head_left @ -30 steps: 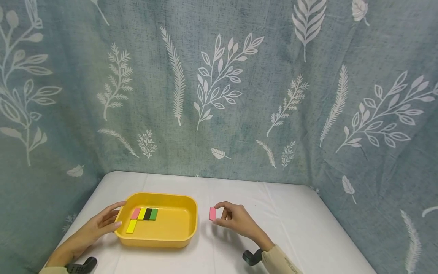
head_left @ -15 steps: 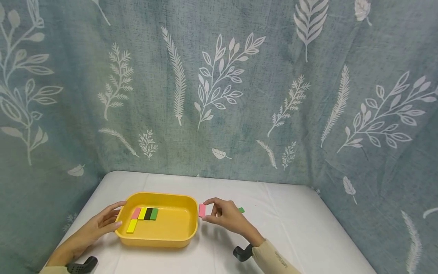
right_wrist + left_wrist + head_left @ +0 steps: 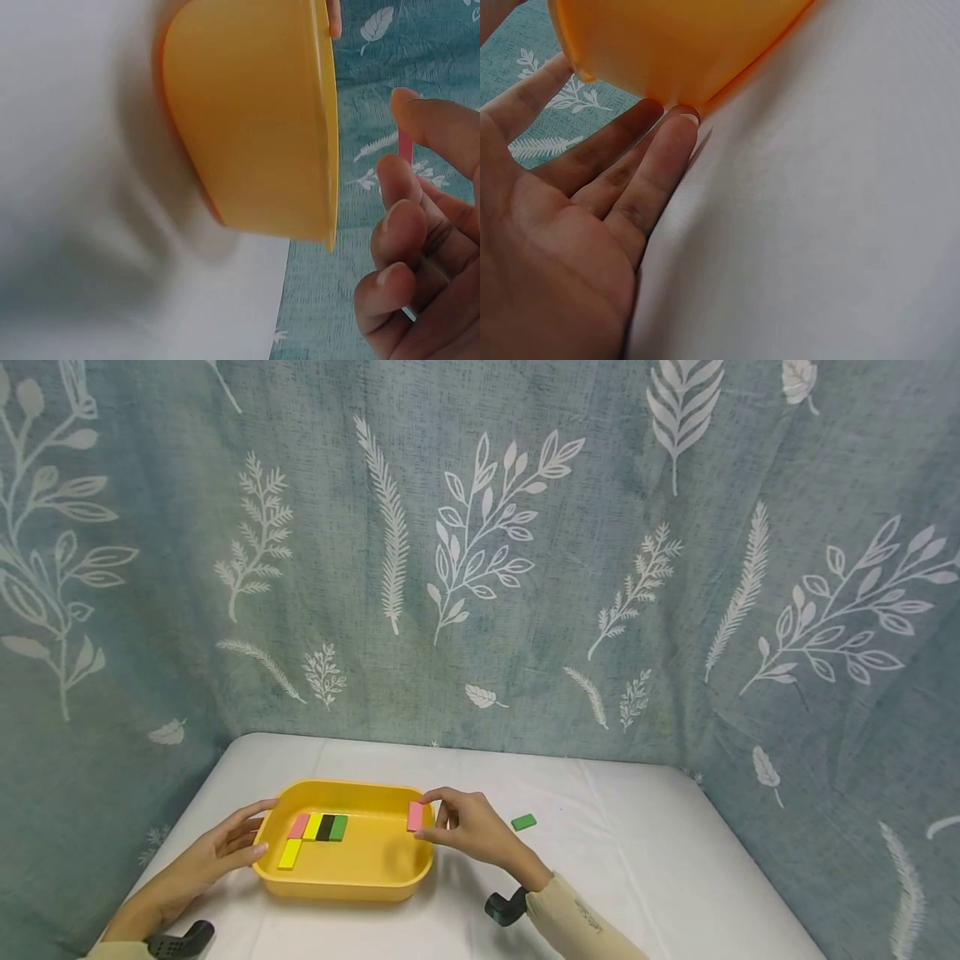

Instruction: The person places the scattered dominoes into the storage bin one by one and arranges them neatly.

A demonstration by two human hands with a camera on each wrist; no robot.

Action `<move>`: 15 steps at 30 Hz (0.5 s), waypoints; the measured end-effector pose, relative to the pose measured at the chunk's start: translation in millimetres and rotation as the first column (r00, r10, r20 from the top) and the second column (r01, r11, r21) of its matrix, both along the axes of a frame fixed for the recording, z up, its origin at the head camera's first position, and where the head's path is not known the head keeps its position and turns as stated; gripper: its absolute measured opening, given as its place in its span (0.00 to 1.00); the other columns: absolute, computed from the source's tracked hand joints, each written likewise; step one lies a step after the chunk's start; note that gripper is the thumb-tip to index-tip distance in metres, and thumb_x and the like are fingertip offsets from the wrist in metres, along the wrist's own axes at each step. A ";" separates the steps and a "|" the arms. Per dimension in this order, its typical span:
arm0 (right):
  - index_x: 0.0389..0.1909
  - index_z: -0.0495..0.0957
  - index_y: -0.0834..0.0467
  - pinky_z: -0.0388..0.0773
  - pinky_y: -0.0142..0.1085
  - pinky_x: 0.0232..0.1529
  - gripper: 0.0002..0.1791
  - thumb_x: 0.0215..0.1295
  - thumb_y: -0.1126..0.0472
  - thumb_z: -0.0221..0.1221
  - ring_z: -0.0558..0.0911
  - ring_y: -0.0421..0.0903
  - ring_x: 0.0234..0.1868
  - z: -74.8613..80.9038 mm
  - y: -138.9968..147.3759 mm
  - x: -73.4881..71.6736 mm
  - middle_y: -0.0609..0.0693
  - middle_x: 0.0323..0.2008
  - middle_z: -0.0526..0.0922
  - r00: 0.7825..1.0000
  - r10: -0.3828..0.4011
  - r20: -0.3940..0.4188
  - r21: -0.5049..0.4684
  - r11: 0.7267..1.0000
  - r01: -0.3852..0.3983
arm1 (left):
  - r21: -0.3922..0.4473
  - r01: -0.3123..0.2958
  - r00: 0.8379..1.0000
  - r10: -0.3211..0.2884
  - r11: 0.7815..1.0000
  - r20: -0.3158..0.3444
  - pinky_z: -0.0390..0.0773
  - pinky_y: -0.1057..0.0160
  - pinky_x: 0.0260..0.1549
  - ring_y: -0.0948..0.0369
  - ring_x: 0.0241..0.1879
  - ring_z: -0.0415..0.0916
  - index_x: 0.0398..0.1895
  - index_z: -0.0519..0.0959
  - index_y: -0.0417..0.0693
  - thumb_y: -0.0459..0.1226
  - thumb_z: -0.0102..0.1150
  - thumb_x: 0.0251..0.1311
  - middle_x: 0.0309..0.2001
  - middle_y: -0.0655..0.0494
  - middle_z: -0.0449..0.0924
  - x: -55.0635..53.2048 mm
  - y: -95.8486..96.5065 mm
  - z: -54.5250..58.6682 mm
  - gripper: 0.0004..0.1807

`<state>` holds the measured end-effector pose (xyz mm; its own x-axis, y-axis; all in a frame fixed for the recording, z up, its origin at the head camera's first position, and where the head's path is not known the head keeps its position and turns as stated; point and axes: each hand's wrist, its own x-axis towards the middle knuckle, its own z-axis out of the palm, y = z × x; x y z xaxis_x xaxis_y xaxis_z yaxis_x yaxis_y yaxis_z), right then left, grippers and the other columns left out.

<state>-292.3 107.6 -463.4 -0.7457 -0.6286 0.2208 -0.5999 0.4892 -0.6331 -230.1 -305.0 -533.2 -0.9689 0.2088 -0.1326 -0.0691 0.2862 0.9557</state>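
Note:
My right hand (image 3: 474, 828) pinches a flat pink block (image 3: 415, 817) between thumb and fingertips, over the right end of a yellow tray (image 3: 345, 891). In the right wrist view, a thin pink edge of the block (image 3: 405, 146) shows between thumb and finger, higher than the tray's rim. My left hand (image 3: 225, 843) rests against the tray's left end with its fingers spread and fairly straight, fingertips on the wall (image 3: 667, 60). Inside the tray, a row of pink (image 3: 297, 827), yellow, black and green (image 3: 338, 828) blocks lies at the left, with another yellow block (image 3: 288, 855) in front.
A green block (image 3: 523, 822) lies on the white-covered table (image 3: 600, 860), to the right of the tray and behind my right forearm. A leaf-patterned curtain (image 3: 510, 610) hangs along the back and sides of the table.
My right hand has carried the pink block leftward, from beside the tray to over its right end. The green block on the table has come into view. My left hand stays put.

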 end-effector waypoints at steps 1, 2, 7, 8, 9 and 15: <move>0.57 0.80 0.49 0.69 0.26 0.25 0.24 0.64 0.46 0.71 0.72 0.34 0.22 0.2 -2.1 0.0 0.37 0.24 0.80 1.000 0.004 -0.001 0.002 1.000 -0.004 | -0.001 -0.001 1.000 0.001 1.000 0.002 0.63 0.33 0.67 0.32 0.75 0.53 0.83 0.49 0.52 0.46 0.63 0.71 0.77 0.29 0.52 0.0 -0.1 -0.3 0.45; 0.58 0.81 0.49 0.69 0.26 0.25 0.24 0.64 0.46 0.71 0.72 0.34 0.22 0.4 -4.3 0.0 0.37 0.24 0.80 1.000 0.007 -0.001 0.003 1.000 -0.007 | -0.001 -0.002 1.000 0.002 1.000 0.005 0.63 0.33 0.67 0.32 0.75 0.53 0.83 0.49 0.52 0.46 0.63 0.70 0.77 0.29 0.52 0.1 -0.1 -0.6 0.45; 0.57 0.81 0.50 0.69 0.26 0.25 0.24 0.64 0.46 0.71 0.72 0.34 0.22 2.2 -16.4 -0.1 0.38 0.24 0.79 1.000 0.020 0.001 0.006 1.000 -0.020 | -0.003 -0.004 1.000 0.004 1.000 0.001 0.63 0.33 0.67 0.32 0.74 0.53 0.83 0.50 0.52 0.47 0.64 0.70 0.77 0.29 0.53 -0.6 -0.6 -1.4 0.45; 0.57 0.81 0.50 0.69 0.26 0.25 0.24 0.63 0.46 0.71 0.72 0.34 0.22 2.5 -19.0 -0.2 0.38 0.24 0.79 1.000 0.024 0.001 0.004 1.000 -0.024 | -0.001 -0.001 1.000 0.001 1.000 -0.001 0.63 0.33 0.67 0.32 0.75 0.53 0.83 0.50 0.52 0.46 0.63 0.70 0.77 0.29 0.52 -0.6 -0.8 -1.2 0.45; 0.57 0.81 0.51 0.70 0.26 0.25 0.24 0.63 0.46 0.71 0.72 0.34 0.22 2.8 -21.5 -0.3 0.38 0.24 0.79 1.000 0.028 -0.001 0.006 1.000 -0.028 | -0.002 0.000 1.000 0.000 1.000 -0.003 0.63 0.33 0.68 0.32 0.75 0.53 0.83 0.50 0.52 0.46 0.63 0.70 0.77 0.29 0.52 -0.4 -0.9 -0.8 0.45; 0.57 0.81 0.52 0.71 0.26 0.25 0.25 0.63 0.46 0.72 0.73 0.34 0.22 2.0 -35.0 -1.3 0.38 0.24 0.78 0.999 0.046 -0.005 0.012 0.999 -0.046 | -0.007 -0.008 1.000 0.008 1.000 0.002 0.63 0.31 0.67 0.32 0.74 0.54 0.83 0.50 0.52 0.47 0.64 0.70 0.76 0.29 0.53 0.7 0.6 -0.2 0.45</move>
<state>-293.6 72.7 -461.4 -0.7148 -0.6648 0.2170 -0.6253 0.4687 -0.6240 -229.5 -304.4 -533.4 -0.9703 0.2000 -0.1363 -0.0737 0.2922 0.9535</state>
